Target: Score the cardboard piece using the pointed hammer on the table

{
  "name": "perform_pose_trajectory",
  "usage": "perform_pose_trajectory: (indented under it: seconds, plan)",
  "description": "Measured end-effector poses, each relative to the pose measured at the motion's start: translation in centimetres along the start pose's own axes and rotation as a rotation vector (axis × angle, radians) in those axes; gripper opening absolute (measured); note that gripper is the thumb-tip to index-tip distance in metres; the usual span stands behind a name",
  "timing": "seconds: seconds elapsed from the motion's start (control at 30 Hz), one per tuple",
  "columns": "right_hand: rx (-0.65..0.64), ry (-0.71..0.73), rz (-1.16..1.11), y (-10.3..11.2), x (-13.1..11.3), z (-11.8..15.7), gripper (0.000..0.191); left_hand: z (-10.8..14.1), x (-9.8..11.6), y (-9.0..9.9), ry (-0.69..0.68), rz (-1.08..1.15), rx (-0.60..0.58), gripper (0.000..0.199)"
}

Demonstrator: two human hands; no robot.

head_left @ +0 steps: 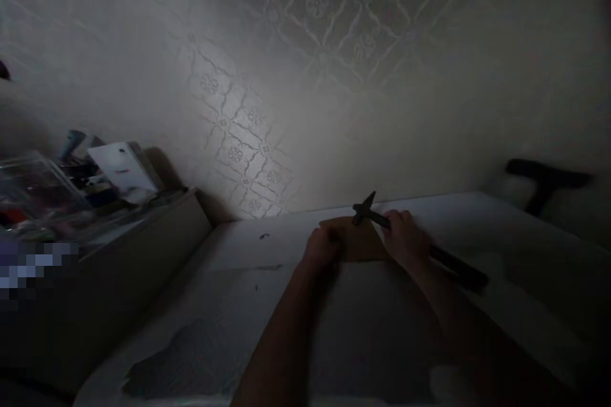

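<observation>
In dim light, my right hand (405, 238) is closed around the handle of a hammer (363, 210). Its dark head hangs over the upper part of a flat brown board (360, 245), and the handle's dark end sticks out past my wrist. I cannot tell whether the head touches the board. My left hand (322, 248) rests at the board's left side with its fingers curled in. What those fingers pinch, if anything, is hidden in shadow. Beneath the board is a pale tabletop (238, 248).
A small dark bit (264, 236) lies on the tabletop to the left. Further left, a cabinet (157, 245) carries a white box (121, 168) and a clear plastic case (41, 187). Patterned wallpaper (248, 140) rises behind. A dark T-shaped object (548, 178) stands at right.
</observation>
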State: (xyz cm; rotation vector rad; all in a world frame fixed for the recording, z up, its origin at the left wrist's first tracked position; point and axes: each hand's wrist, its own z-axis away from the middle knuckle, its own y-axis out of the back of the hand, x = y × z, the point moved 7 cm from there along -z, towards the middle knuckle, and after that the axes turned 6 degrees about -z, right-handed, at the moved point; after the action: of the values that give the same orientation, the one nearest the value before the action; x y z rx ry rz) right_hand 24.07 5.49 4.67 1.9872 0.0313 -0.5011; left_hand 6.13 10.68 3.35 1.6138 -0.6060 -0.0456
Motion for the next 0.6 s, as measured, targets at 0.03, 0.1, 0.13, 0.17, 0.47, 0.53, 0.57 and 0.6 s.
perform_pose_trajectory:
  seconds: [0.03,0.1,0.13,0.17,0.47,0.53,0.57,0.6]
  plan:
    - [0.013,0.027,-0.009,0.2,-0.3,0.0,0.024,0.0,0.0,-0.1,-0.003,0.003,-0.002,0.024]
    - [0.032,0.090,-0.029,0.4,-0.9,0.1,0.024,-0.1,-0.1,-0.2,-0.008,0.009,-0.009,0.024]
    - [0.041,0.120,-0.040,0.4,-1.2,0.2,0.025,-0.1,-0.1,-0.2,-0.006,0.014,-0.008,0.023]
    - [0.050,0.149,-0.052,0.5,-1.4,0.3,0.026,-0.2,-0.1,-0.2,-0.002,0.022,-0.005,0.023]
    - [0.067,0.228,-0.098,0.6,-1.9,0.4,0.025,0.0,-0.2,0.1,0.031,0.060,-0.006,0.018]
    - [0.063,0.242,-0.111,0.5,-2.0,0.4,0.025,0.1,-0.3,0.2,0.037,0.075,0.006,0.019]
    - [0.060,0.249,-0.117,0.4,-2.1,0.4,0.026,0.1,-0.3,0.3,0.046,0.095,0.017,0.021]
    - [0.055,0.255,-0.124,0.4,-2.1,0.4,0.025,0.1,-0.4,0.3,0.055,0.127,0.022,0.024]
